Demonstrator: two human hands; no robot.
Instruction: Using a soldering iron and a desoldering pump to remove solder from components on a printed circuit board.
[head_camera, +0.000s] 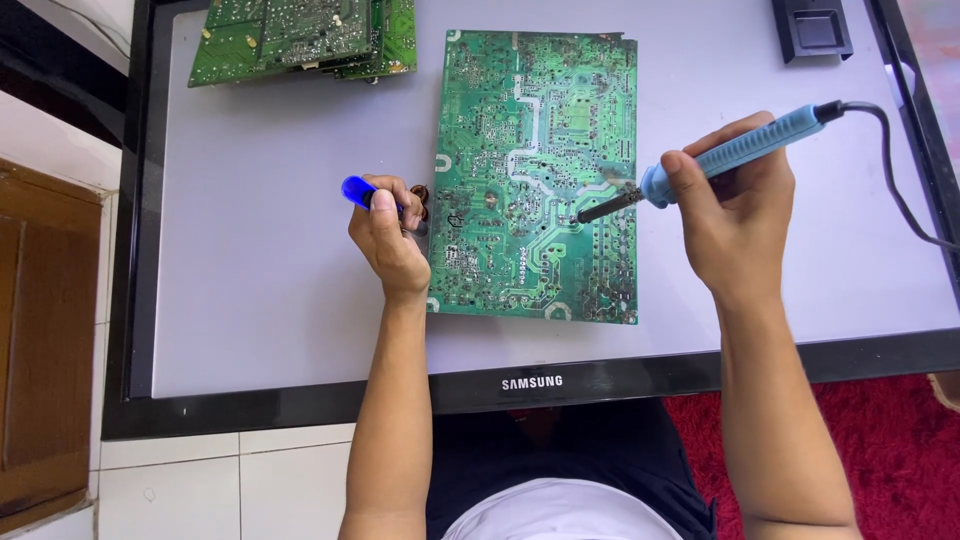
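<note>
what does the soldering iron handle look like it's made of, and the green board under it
The soldering iron handle looks like light blue moulded plastic, matte with ribbed grooves; its dark shaft seems metal. The circuit board looks like rigid laminate under a glossy green coating, with paler traces and silvery solder dots, likely metal.

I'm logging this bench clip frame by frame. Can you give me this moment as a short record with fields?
Surface: flat monitor lying face up
Workpiece: green circuit board, solder side up
Right hand: grips light-blue soldering iron, tip on the board
Left hand: holds a blue-tipped tool at the board's left edge
Also there: stacked circuit boards at top left; black box at top right
</note>
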